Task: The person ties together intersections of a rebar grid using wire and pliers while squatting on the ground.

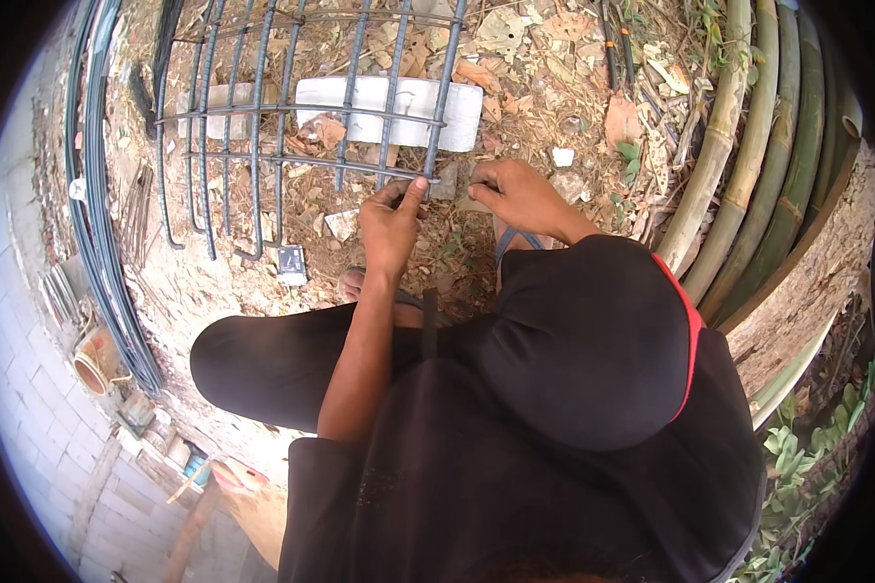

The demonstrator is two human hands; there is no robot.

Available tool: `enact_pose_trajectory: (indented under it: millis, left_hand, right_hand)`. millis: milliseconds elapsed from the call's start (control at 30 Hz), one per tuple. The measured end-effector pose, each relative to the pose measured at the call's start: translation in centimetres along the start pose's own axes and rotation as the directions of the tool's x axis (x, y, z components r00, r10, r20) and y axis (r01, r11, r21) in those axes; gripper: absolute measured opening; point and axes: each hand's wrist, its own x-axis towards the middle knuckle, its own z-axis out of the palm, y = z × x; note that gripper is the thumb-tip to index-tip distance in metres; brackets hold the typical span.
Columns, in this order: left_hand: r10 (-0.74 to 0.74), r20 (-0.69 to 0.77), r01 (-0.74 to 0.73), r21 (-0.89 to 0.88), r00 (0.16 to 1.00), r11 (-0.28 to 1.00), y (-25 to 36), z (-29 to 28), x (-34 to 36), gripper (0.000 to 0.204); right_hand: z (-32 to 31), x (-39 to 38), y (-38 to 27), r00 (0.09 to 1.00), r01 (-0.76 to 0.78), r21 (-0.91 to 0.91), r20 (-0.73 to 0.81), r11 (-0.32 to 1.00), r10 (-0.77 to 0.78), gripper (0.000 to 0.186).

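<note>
A rebar grid (pixel 345 107) of crossed, hooked steel bars rests over a white block (pixel 457 107) on the leaf-strewn dirt. My left hand (pixel 391 223) is closed at the grid's near right end, thumb and fingers on the lowest crossbar beside the end bar. My right hand (pixel 515 199) is curled just right of that end, apart from the bars, with thumb and forefinger close together; anything between them is too small or hidden to make out. Below both hands are my sandalled feet (pixel 507 240).
Long bundled rods (pixel 102 223) run along the left, near a pale paved strip (pixel 24 369), a tipped bucket (pixel 97 360) and other containers. Bamboo poles (pixel 724 131) line the right, with green leaves (pixel 812 447) at the lower right. A small dark flat object (pixel 292 264) lies below the grid.
</note>
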Motion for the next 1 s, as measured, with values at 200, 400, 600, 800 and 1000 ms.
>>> enact_pose_trajectory:
  millis: [200, 400, 600, 800, 1000]
  left_hand:
    - [0.238, -0.034, -0.226, 0.21, 0.971, 0.951, -0.7, 0.3, 0.4, 0.039]
    - [0.152, -0.067, -0.137, 0.193, 0.986, 0.972, -0.2, 0.1, 0.3, 0.043]
    - [0.028, -0.056, -0.012, 0.27, 0.998, 0.963, 0.6, 0.2, -3.7, 0.053]
    - [0.233, 0.241, -0.297, 0.283, 0.942, 0.912, 2.5, 0.8, -4.0, 0.045]
    - [0.357, 0.096, -0.37, 0.284, 0.929, 0.885, 3.2, -0.3, -5.1, 0.03]
  right_hand:
    - [3.6, -0.8, 1.4, 0.988, -0.088, 0.063, -0.119, 0.994, 0.095, 0.028]
    - [5.2, 0.3, 1.9, 0.953, -0.012, 0.198, -0.294, 0.98, 0.071, 0.028]
    - [2.1, -0.6, -0.5, 0.996, -0.007, 0.132, -0.083, 0.991, 0.018, 0.032]
    - [0.4, -1.4, -2.2, 0.999, 0.033, 0.429, -0.034, 0.903, -0.02, 0.019]
    - [-1.0, -2.9, -3.3, 0.997, -0.011, 0.393, 0.077, 0.919, -0.022, 0.02]
